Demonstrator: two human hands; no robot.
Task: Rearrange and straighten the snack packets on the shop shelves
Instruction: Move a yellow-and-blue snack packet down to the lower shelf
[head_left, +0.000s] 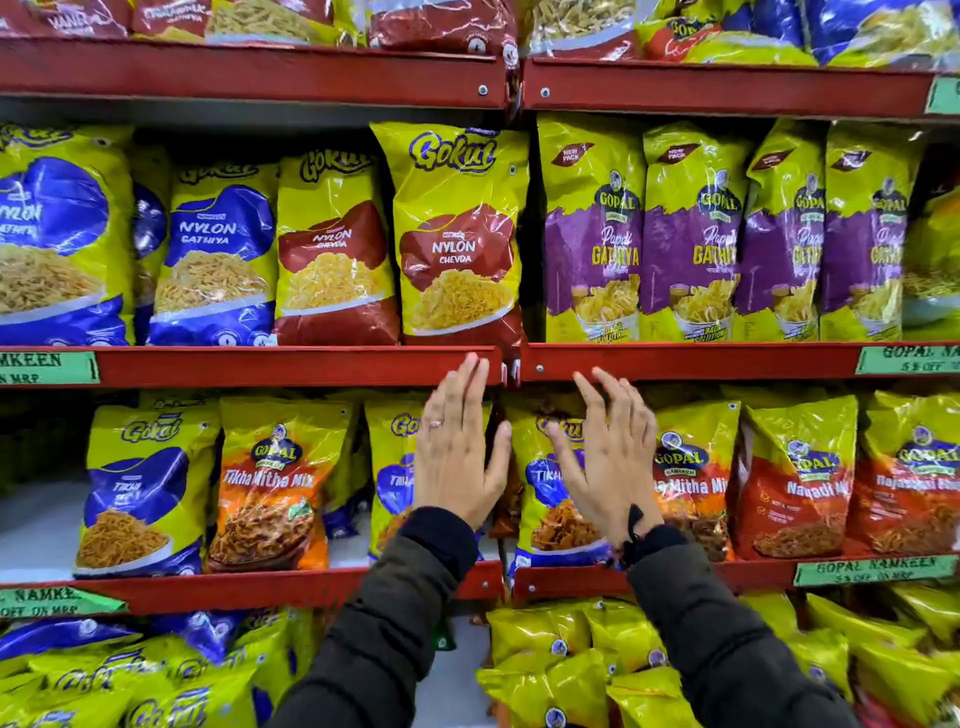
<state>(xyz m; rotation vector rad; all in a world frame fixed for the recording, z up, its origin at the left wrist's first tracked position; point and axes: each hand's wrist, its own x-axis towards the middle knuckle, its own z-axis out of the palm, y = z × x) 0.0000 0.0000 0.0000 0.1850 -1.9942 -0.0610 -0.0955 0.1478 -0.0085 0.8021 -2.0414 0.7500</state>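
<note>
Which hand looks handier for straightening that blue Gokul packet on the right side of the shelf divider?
The right hand: it is spread open directly in front of that blue Gokul packet. The left hand covers the neighbouring packet left of the divider.

Both arms wear dark, slightly puffy jacket sleeves (395, 613) of a blackish olive shade, ending in ribbed black knit cuffs (441, 530) at the wrists. The left hand (457, 452) carries a thin ring (435, 424) on one finger. The right hand (610, 457) has a black thread (635, 530) tied round its wrist, its loose ends hanging
</note>
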